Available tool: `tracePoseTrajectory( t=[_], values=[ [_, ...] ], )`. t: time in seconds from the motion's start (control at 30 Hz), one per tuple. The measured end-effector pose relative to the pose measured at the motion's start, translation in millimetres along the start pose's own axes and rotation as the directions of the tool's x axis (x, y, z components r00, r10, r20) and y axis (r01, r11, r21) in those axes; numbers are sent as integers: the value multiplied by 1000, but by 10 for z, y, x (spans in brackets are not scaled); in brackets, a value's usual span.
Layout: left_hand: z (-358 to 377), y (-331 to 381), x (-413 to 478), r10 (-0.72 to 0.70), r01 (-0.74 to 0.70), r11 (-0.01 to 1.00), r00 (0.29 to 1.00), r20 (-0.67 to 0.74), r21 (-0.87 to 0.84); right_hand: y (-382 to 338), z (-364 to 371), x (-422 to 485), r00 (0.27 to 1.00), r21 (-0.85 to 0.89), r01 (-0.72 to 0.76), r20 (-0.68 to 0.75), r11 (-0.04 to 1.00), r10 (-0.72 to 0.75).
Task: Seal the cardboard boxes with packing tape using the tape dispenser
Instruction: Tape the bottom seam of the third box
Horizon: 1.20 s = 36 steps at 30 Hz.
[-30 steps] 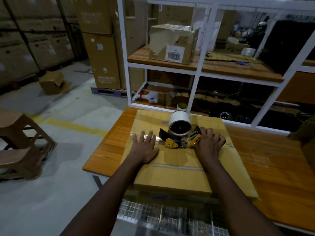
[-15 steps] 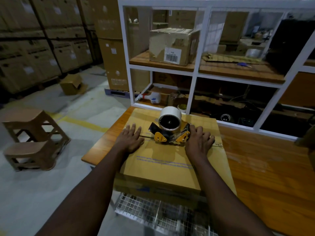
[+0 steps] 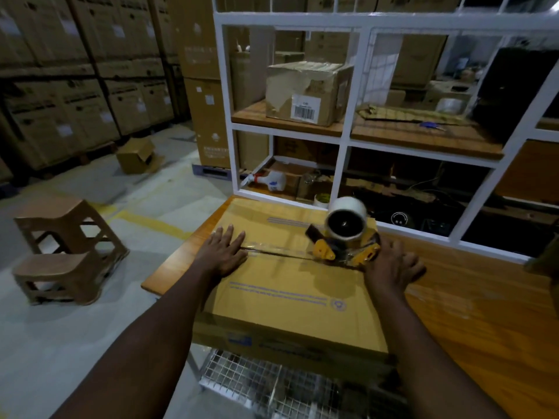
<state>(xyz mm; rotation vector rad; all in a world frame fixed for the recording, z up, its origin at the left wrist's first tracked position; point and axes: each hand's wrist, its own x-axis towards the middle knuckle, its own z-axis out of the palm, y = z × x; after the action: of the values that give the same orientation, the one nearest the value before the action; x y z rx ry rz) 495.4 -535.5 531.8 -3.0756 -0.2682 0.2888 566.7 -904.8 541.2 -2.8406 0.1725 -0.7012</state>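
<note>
Tape holds only where its starting end is pinned, so my left grip lies released, fingers straight and flat, pressing on the 9 o'clock end of the seam across the flat brown cardboard box. The box lies on the orange-brown wooden bench, toward its 9 o'clock side, and its near edge seems to overhang at 6 o'clock. My right grip is clenched on the handle of the yellow-and-black tape dispenser, though my palm hides the handle itself. The dispenser rides on the seam near the box's 3 o'clock edge, white roll uppermost. The clear strip of packing tape runs along the seam from it to my left fingers. I judge this pass nearly done, with only the short stretch to the 3 o'clock edge and the cut left. I hold the dispenser low against the cardboard because a lifted nose could let the strip wrinkle or wander off the seam.
</note>
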Motion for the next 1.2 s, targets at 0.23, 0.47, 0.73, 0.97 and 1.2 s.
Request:
tracePoseTrajectory(
  t=[0.23, 0.47, 0.73, 0.97, 1.2],
  values=[
    [20, -38, 90, 23, -23, 1000, 1000, -11, 3, 1040, 47, 38, 988, 120, -156, 28, 980, 154],
    [24, 63, 114, -46, 46, 999, 999, -6, -9, 1480, 44, 88, 976, 133, -214, 66, 968, 207],
    [-115, 1843, -75, 262, -256, 963, 963, 64, -85, 1481, 24, 60, 959, 142, -264, 147, 954, 243],
    [-109, 2655, -174, 250, -240, 955, 967, 37, -175, 1466, 6, 41, 965, 132, -242, 138, 961, 224],
    [-147, 3025, -204, 224, -221, 945, 974, -15, -239, 1479, -4, 33, 960, 107, -234, 181, 966, 212]
  ],
)
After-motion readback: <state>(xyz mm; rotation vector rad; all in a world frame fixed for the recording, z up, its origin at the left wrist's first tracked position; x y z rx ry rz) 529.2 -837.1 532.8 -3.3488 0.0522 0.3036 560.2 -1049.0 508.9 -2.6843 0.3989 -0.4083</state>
